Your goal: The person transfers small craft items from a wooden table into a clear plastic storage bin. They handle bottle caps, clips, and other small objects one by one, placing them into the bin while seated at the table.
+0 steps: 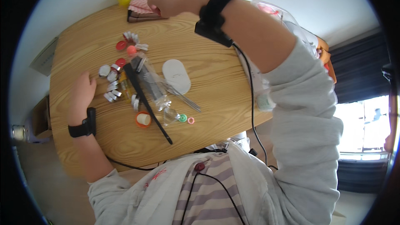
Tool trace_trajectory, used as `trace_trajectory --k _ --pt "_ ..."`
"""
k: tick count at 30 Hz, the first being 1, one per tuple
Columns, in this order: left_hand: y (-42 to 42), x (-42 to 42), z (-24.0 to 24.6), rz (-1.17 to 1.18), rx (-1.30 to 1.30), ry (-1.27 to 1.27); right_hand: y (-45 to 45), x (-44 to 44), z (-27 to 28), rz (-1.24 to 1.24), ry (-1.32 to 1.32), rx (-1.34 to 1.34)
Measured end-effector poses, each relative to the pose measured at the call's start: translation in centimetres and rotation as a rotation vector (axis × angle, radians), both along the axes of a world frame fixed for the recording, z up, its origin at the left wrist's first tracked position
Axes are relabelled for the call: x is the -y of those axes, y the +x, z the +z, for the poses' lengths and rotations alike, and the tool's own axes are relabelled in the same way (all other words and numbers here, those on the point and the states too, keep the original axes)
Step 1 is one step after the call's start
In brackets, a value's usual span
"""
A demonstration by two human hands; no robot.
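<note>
My right hand (164, 2) reaches to the far edge of the wooden table, over a pink textured cloth (139, 5) lying on a brown striped cloth (142, 17). Its fingers curl down at the pink cloth, and whether they grip it is hidden. On the left side of the table rests my left hand (83, 89), thumb apart from the fingers and nothing in it. Just right of it lie several small round silvery pieces (112, 76) and a red disc (120, 62). Both wrists wear black straps with small boxes.
A long black stick (147, 103) crosses a clear plastic packet (150, 82). Metal forks (184, 97) lie beside a white oval case (176, 76). Nearer me are an orange cap (136, 121) and a green ring (182, 118). A black cable (252, 109) hangs from my right wrist.
</note>
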State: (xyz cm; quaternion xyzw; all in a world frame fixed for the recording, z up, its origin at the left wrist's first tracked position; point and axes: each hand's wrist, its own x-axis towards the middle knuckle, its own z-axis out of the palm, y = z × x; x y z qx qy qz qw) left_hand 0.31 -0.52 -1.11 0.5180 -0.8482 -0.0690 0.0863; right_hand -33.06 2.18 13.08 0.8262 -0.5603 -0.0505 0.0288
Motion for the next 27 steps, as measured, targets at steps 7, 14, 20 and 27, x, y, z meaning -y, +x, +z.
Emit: trace_trajectory --k 7,14,20,27 --pt "0.6 0.9 -0.7 -0.053 -0.005 -0.009 -4.5 -9.9 12.7 -0.059 -0.011 -0.003" --pt "0.8 1.1 -0.8 -0.019 0.006 0.026 -9.1 -17.1 16.6 -0.353 0.082 -0.041" --pt "1.1 1.6 -1.0 -0.022 0.059 0.021 -17.4 -23.3 14.7 -0.363 0.062 -0.019" --pt "1.9 2.4 -2.0 -0.036 0.1 -0.027 -21.4 -28.0 10.5 -0.543 0.132 0.063"
